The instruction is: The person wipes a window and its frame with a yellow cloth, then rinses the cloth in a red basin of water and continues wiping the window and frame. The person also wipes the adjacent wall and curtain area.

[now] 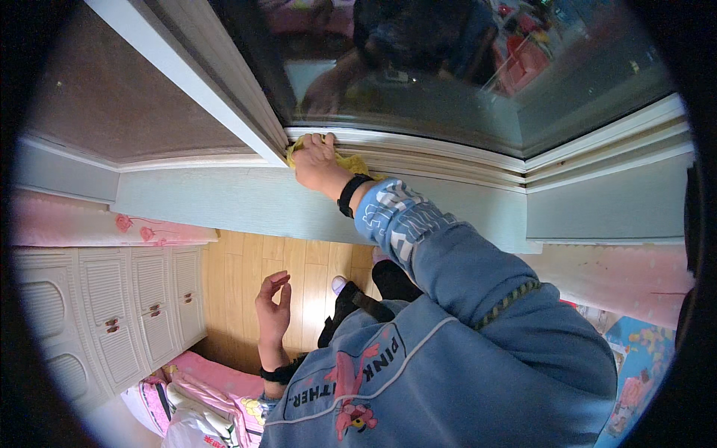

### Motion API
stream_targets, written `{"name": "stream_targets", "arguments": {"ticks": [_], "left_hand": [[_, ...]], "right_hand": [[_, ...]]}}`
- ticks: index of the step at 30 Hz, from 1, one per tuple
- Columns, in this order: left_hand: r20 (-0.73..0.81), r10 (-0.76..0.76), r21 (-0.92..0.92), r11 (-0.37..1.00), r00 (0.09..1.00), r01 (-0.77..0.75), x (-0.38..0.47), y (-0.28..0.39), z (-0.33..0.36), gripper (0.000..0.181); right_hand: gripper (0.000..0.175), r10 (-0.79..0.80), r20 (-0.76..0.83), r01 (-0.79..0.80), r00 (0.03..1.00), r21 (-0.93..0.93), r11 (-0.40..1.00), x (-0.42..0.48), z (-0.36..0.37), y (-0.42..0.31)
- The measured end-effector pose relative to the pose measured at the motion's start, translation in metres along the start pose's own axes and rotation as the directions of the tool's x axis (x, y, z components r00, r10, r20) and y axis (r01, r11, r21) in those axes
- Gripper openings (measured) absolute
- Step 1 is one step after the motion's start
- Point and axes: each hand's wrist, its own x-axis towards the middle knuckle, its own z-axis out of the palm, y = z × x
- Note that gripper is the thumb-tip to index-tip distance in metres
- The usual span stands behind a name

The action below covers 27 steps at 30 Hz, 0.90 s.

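Note:
My right hand (316, 163) presses a yellow cloth (353, 163) into the corner of the white window track (437, 158), where the upright frame meets the sill. Part of the cloth is hidden under my palm and fingers, and some of it sticks out beside my wrist. Below the track runs the pale blue-green windowsill (224, 193). My left hand (274, 305) hangs over the wooden floor, low and to the left, with its fingers curled loosely and apart, holding nothing.
The dark window pane (403, 84) reflects the room. A brown screen panel (134, 95) is at upper left. Pink floral curtains (84, 221) hang under the sill. White louvred cabinets (112, 313) stand at left, above pink bedding (224, 375). My feet are on the wooden floor (241, 269).

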Motion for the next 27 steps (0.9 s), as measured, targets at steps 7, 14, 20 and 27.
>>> {"name": "stream_targets", "arguments": {"ticks": [7, 14, 20, 27], "left_hand": [[-0.069, -0.031, -0.026, 0.999, 0.997, 0.029, -0.017, -0.003, -0.005, 0.02], [-0.167, -0.051, -0.034, 0.998, 0.985, 0.046, -0.034, -0.015, -0.014, 0.021], [-0.051, -0.041, -0.028, 0.999, 0.998, 0.039, -0.014, -0.005, 0.003, 0.021], [0.072, 0.032, 0.021, 0.999, 0.997, -0.033, 0.028, 0.003, 0.016, 0.022]], "right_hand": [[0.015, 0.039, -0.11, -0.054, 0.993, -0.133, 0.99, -0.077, -0.048, 0.078], [0.024, 0.057, -0.042, -0.053, 0.997, 0.109, 0.993, 0.003, 0.014, -0.001], [0.013, -0.199, -0.3, 0.192, 0.933, -0.054, 0.98, -0.075, -0.02, 0.073], [0.025, 0.341, 0.065, -0.29, 0.938, -0.392, 0.873, -0.213, -0.124, 0.189]]}}
